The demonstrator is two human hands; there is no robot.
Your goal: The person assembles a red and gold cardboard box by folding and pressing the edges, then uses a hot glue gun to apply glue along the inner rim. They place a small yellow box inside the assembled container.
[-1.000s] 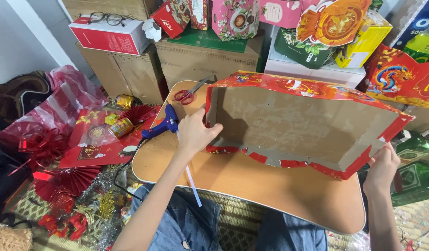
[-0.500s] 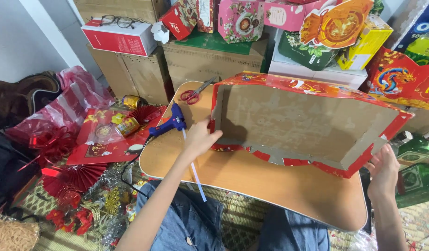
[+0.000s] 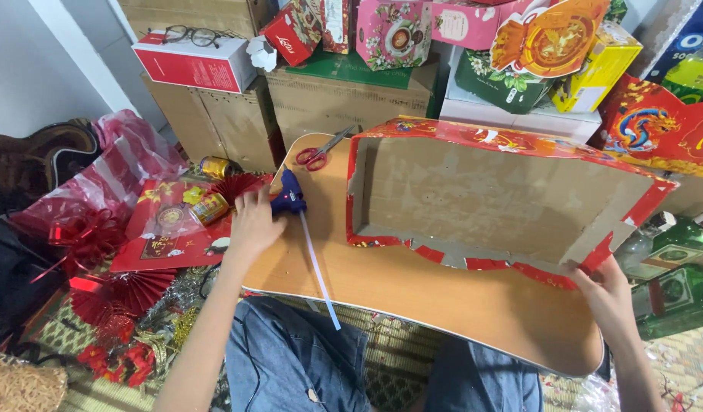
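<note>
Here, head view, items as seen:

Left hand (image 3: 252, 225): at the left edge of the desk (image 3: 412, 294), fingers curled over the handle of a blue glue gun (image 3: 288, 198); whether they clamp it fully cannot be told. Gun lies on the desk near its left edge, a pale translucent glue stick (image 3: 319, 267) trailing from its rear towards the near edge and overhanging it.

Right hand (image 3: 607, 294): at the near right corner of the desk, fingers closed on the lower right corner of the box (image 3: 496, 194).

Box: large, shallow, rectangular, open side facing the camera; inside raw grey-brown cardboard, matte, with small punched holes; outside glossy red printed paper, folded over the rims in ragged flaps. Stands on its long side across the right half of the desk.

Scissors (image 3: 319, 151): red handles, metal blades, flat at the far left corner of the desk.

Desk: low, rounded corners, smooth orange-brown wood laminate, pale edge band, set over the person's jeans-clad knees.

Floor, left of desk: woven mat; red paper fans (image 3: 237, 185), small gold tins (image 3: 214, 166), red ribbon bows (image 3: 85, 233), crinkled pink-and-clear plastic bag (image 3: 115, 164).

Behind: stacked plain brown cartons (image 3: 344, 99); a red-and-white box bearing spectacles (image 3: 191, 34); assorted bright printed gift boxes (image 3: 550, 38). Green glass bottles (image 3: 672, 244) at right
</note>
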